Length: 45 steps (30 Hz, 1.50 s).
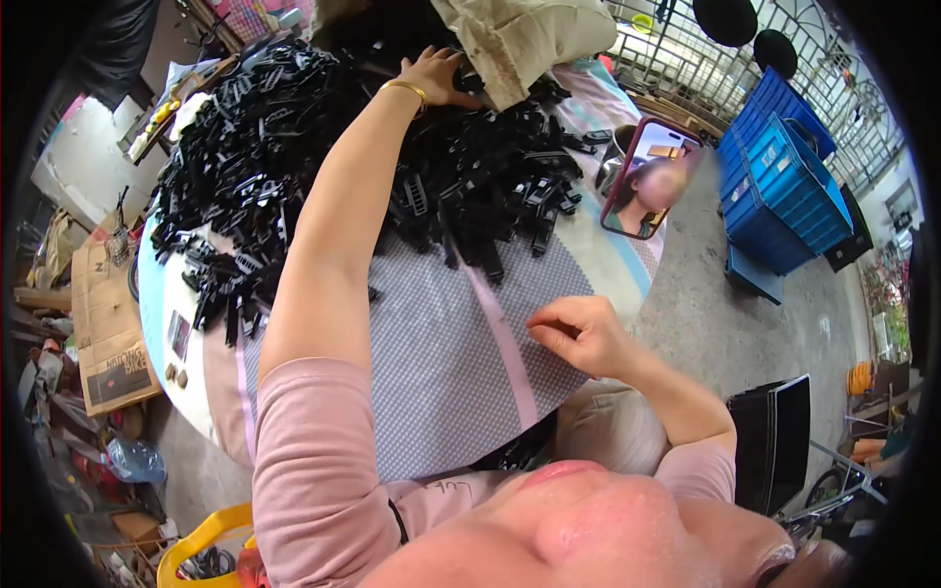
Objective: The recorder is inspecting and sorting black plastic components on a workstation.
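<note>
My left arm stretches far across the table, and my left hand (436,78) rests on the far part of a big heap of small black plastic parts (255,147). Its fingers are spread, touching the parts beside the mouth of a beige sack (524,44). A gold bangle (407,91) circles that wrist. Over the near right of the table, my right hand (588,335) is loosely curled, thumb close to the bent forefinger, with nothing visible in it. The patterned tablecloth (421,363) lies below it.
A phone (647,181) leans upright at the table's right edge, a person on its screen. Blue crates (784,186) stand on the floor at right. Left of the table are a cardboard box (108,323) and clutter. A yellow chair (196,544) is at lower left.
</note>
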Available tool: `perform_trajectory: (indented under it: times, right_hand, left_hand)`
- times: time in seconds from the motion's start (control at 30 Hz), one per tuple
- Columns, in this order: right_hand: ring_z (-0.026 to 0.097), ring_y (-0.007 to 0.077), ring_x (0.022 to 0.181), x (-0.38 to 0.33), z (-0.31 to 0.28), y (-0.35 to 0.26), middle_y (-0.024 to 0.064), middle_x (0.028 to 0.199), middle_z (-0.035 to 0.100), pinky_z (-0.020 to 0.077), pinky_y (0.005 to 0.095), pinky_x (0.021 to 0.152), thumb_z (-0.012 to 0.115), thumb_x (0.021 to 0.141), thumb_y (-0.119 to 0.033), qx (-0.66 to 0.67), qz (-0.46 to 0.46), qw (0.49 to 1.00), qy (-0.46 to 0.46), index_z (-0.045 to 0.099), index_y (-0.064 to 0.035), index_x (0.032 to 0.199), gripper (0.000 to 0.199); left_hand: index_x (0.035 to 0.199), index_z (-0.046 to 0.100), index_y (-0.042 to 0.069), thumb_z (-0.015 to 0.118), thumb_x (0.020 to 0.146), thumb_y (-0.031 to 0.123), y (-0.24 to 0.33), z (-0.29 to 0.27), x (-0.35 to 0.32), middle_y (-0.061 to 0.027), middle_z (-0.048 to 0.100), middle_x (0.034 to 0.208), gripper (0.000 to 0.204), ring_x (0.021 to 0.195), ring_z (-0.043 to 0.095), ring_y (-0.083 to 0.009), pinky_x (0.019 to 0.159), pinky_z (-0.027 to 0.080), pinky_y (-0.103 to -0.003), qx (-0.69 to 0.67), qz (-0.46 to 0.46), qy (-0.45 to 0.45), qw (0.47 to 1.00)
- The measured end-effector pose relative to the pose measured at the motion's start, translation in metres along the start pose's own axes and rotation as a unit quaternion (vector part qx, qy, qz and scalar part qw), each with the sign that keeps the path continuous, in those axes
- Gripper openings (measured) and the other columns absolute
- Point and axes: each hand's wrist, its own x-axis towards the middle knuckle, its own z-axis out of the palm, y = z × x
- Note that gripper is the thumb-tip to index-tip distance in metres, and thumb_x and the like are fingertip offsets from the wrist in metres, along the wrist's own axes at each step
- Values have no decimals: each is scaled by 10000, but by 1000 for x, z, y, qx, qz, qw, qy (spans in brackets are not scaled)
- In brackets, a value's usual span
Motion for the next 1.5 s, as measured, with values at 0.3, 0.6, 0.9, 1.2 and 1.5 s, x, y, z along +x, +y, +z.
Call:
perform_trajectory:
  times: [0.3, 0.6, 0.9, 1.2, 1.5]
  right_hand:
    - [606, 170, 621, 1, -3, -1, 68, 742, 652, 463, 263, 541, 665, 783, -52, 37, 3, 999, -4, 664, -21, 850, 74]
    - [630, 172, 654, -3, -2, -1, 95, 757, 652, 494, 261, 582, 660, 795, -82, 40, 44, 998, 10, 661, -15, 886, 113]
    - [573, 78, 626, -6, 3, 3, 55, 751, 645, 454, 208, 556, 655, 812, -54, 72, 39, 996, 37, 660, 11, 901, 110]
    - [568, 82, 640, 1, 5, 2, 65, 783, 641, 460, 211, 577, 649, 810, -55, 84, 72, 993, 38, 652, 4, 919, 124]
    - [598, 286, 867, 82, 15, 0, 97, 947, 615, 493, 365, 739, 662, 774, -151, -291, -117, 940, 133, 630, -41, 979, 235]
  left_hand:
    - [1338, 456, 268, 611, 636, 709, -2, 18, 2, 3, 406, 1393, 843, 1186, 439, -337, 995, 368, -442, -14, -5, 18, 1000]
    - [1212, 539, 93, 508, 812, 573, 4, 11, -54, -119, 619, 1136, 626, 1104, 500, -367, 958, 400, -424, 11, 58, 29, 998]
    - [1127, 568, 87, 533, 864, 441, 10, -20, -134, -98, 648, 1018, 442, 997, 533, -326, 887, 418, -419, -25, 93, 65, 993]
    - [935, 586, 76, 607, 826, 313, 66, -34, -233, -63, 593, 865, 262, 904, 532, -255, 813, 417, -379, -86, 104, 184, 974]
    - [1103, 530, 51, 634, 791, 350, 110, -32, -290, -84, 558, 987, 445, 972, 502, -265, 879, 368, -455, -77, 103, 150, 980]
